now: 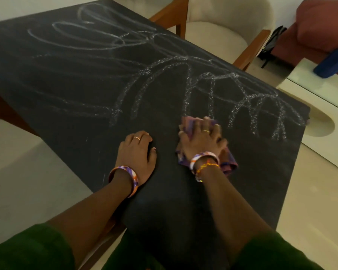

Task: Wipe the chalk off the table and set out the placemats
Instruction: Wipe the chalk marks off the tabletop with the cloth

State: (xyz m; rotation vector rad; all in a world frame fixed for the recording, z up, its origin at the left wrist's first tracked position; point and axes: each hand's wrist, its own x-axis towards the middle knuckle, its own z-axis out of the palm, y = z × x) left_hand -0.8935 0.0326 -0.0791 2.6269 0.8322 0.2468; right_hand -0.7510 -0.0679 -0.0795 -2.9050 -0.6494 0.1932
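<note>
A black table [70, 78] is covered with white chalk scribbles [164, 75] across its middle and far side. My right hand [203, 139] presses flat on a purple patterned cloth [227, 162] lying on the tabletop just below the chalk loops. My left hand [139, 152] rests beside it on the bare black surface, fingers curled under at the tips and holding nothing. Both wrists wear bangles. No placemats are in view.
A cream armchair with wooden arms [222, 26] stands at the table's far edge. To the right are a white low table [320, 114] with a blue cloth [334, 63], a red seat [324, 26] and a dark bag [271, 43] on the floor.
</note>
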